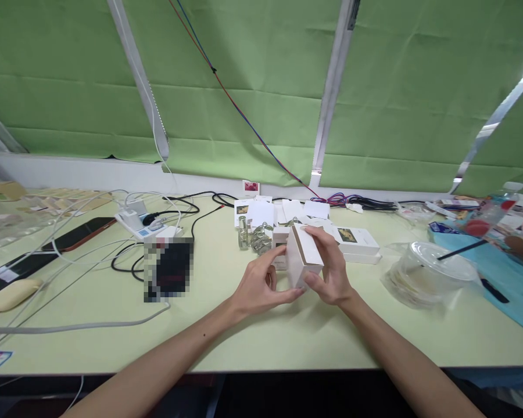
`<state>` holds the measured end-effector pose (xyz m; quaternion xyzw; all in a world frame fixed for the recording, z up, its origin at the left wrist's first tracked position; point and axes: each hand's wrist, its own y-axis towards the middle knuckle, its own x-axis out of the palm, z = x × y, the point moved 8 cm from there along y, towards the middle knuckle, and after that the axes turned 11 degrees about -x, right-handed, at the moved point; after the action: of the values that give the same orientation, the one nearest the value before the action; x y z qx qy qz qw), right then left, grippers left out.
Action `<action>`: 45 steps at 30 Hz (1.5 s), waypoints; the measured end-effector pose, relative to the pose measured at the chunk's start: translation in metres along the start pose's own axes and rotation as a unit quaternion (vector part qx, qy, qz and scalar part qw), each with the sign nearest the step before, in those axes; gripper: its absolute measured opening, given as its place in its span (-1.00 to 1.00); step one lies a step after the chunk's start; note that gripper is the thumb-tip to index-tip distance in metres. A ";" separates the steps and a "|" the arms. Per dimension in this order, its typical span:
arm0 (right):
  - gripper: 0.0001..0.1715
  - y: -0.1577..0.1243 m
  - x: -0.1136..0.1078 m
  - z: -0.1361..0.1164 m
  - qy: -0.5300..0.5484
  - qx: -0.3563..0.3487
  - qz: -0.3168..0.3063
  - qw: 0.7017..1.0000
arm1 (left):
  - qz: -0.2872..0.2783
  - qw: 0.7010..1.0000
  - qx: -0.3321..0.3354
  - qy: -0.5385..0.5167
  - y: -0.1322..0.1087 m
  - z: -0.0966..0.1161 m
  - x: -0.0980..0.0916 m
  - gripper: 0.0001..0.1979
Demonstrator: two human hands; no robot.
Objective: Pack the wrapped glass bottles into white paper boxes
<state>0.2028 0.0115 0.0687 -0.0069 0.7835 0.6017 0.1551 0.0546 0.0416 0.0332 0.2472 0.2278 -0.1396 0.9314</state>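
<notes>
- Left hand (261, 284) pinches a white rectangular cardboard box (304, 255) from the left, just below frame centre.
- Right hand (333, 270) clasps it from the right.

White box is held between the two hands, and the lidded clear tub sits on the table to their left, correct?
No: the white box is held between the left hand and right hand, but the head view shows the lidded clear tub on the table to their right, not left.
</notes>
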 end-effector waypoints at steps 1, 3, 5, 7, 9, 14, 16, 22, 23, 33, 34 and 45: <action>-0.25 0.000 0.000 0.000 0.001 -0.001 0.001 1.000 | 0.002 1.000 0.000 0.002 0.000 0.000 0.000 -0.26; -0.25 0.000 0.000 0.000 0.006 -0.005 0.003 1.000 | 0.006 1.000 -0.001 0.006 0.000 0.001 -0.001 -0.26; -0.24 -0.001 -0.001 0.000 0.008 -0.006 0.003 1.000 | 0.006 1.000 -0.004 0.006 -0.001 0.001 -0.001 -0.26; -0.25 0.000 -0.001 0.000 0.007 -0.005 0.002 1.000 | 0.003 1.000 -0.008 0.004 -0.001 0.000 -0.001 -0.26; -0.26 0.000 -0.001 0.000 0.007 -0.003 0.002 1.000 | 0.003 1.000 -0.010 0.000 -0.001 -0.001 -0.001 -0.25; -0.29 0.000 -0.002 0.000 -0.003 -0.006 0.003 1.000 | 0.008 1.000 -0.006 -0.002 0.000 0.000 -0.001 -0.24; -0.29 0.000 -0.002 0.000 -0.006 -0.006 0.003 1.000 | 0.007 1.000 -0.006 -0.004 0.000 0.001 0.000 -0.25; -0.30 -0.001 -0.002 0.002 -0.012 -0.001 0.000 1.000 | 0.003 1.000 -0.015 -0.011 0.000 0.000 0.000 -0.26; -0.30 -0.001 -0.002 0.002 -0.015 0.000 0.000 1.000 | 0.002 1.000 -0.017 -0.011 0.000 -0.001 0.000 -0.26; -0.31 0.000 -0.003 0.004 0.004 0.011 0.006 1.000 | -0.006 0.999 -0.034 -0.015 0.001 -0.002 0.001 -0.26; -0.30 0.000 -0.003 0.005 0.005 0.013 0.007 1.000 | -0.007 0.999 -0.033 -0.016 0.001 -0.002 0.001 -0.27; -0.29 -0.002 -0.005 0.006 0.021 0.017 0.020 0.999 | -0.009 0.999 -0.035 -0.021 0.001 0.000 0.002 -0.28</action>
<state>0.2092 0.0154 0.0665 -0.0012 0.7967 0.5909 0.1270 0.0564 0.0423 0.0330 0.2094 0.2151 -0.1446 0.9429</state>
